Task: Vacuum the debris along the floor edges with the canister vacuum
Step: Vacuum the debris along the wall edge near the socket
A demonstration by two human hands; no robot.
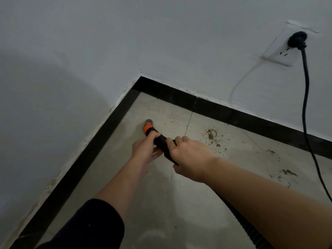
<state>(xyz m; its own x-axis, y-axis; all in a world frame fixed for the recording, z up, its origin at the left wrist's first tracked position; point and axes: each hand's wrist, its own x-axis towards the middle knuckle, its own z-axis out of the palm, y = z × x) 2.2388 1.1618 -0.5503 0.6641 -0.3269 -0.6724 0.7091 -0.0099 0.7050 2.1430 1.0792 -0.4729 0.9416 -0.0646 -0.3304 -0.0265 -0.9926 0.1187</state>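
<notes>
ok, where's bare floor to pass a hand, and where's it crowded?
Mostly bare: corner tile beyond the nozzle, bordered by the skirting; floor between the arms. Crowded: right side, debris beside the power cord, hose under the right arm.

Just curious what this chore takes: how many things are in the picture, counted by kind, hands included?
Hands: 2 (left hand, right hand)
Vacuum hose: 1
Power cord: 1
Wall socket: 1
Total: 5

grey tiled floor [179, 203] carries scattered brown debris [212, 133] near the black baseboard [233, 114].
</notes>
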